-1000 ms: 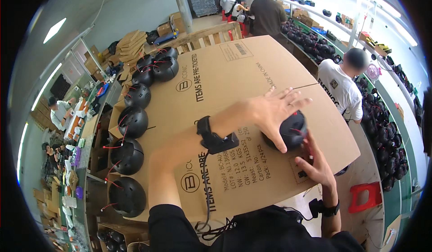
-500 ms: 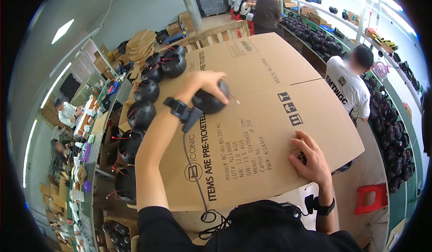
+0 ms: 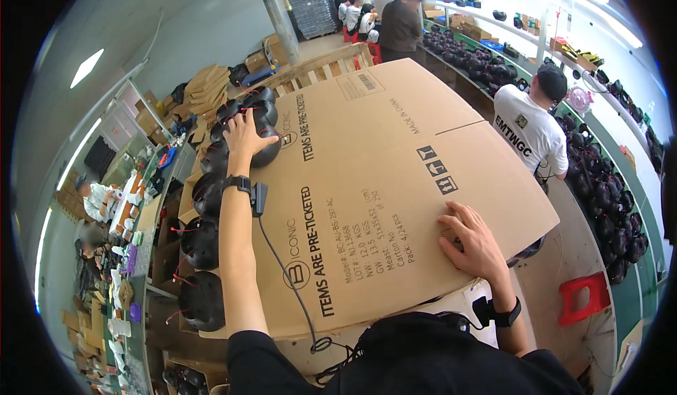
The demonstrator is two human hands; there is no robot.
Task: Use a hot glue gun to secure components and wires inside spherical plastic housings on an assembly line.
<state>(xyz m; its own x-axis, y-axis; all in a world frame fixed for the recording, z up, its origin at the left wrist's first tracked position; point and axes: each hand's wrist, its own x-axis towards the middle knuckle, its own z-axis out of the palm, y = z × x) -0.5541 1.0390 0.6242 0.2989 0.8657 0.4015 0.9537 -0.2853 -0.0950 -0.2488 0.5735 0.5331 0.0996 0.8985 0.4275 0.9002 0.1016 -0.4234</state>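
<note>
A large brown cardboard carton (image 3: 374, 162) with black print lies flat in front of me. Round black plastic shells (image 3: 202, 300) with thin red wires line its left edge. My left hand (image 3: 245, 138) reaches over the far part of this row, fingers and thumb spread. Just beneath its thumb side is one black shell (image 3: 265, 157), which the hand partly covers and seems to touch. On the right half of the carton rests my right hand (image 3: 476, 245), fingers apart. A small dark patch shows between its thumb and fingers; I cannot make out what it is.
A wooden pallet (image 3: 317, 71) stands beyond the carton. To the right, a person in a white shirt (image 3: 529, 124) is near a bench heaped with black shells (image 3: 599, 198). A red stool (image 3: 584, 298) stands at the lower right. Another workbench runs along the left.
My left hand has moved left and away from me, carrying a black shell from over the carton to the row, and its fingers have spread. The right hand stays on the carton.
</note>
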